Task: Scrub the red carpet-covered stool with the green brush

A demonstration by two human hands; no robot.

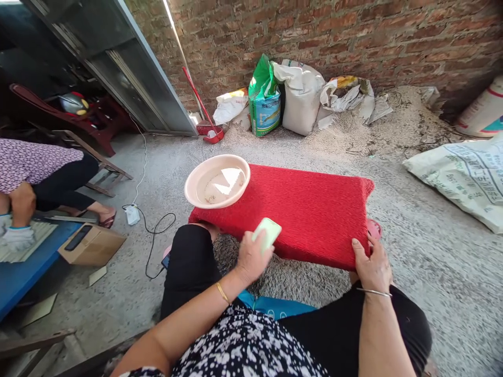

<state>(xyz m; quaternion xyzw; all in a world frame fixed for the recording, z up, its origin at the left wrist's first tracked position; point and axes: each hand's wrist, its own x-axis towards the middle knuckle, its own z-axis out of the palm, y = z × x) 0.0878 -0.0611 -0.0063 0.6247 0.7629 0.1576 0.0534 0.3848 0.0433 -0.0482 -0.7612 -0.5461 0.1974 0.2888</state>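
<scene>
My left hand (253, 256) is closed around a pale green block (267, 233) with rounded corners, possibly a bar of soap. It is near the front edge of a low bench covered with red, fuzzy cloth (306, 209). The hand is slightly smeared by motion. At the bench's right front corner, my right hand (373, 263) grips the cloth-covered edge, thumb on top and fingers over the side. A pale pink basin (190, 193) with what looks like shallow water stands on the left end of the bench. Bright light reflects inside it.
At the left, a person's gloved hand (18, 238) rests over strips on a blue table (23, 285). A cardboard box (92, 243), a white power strip (132, 215) and a black cable lie nearby. Sacks (301, 97) and a red dustpan (213, 136) line the brick wall.
</scene>
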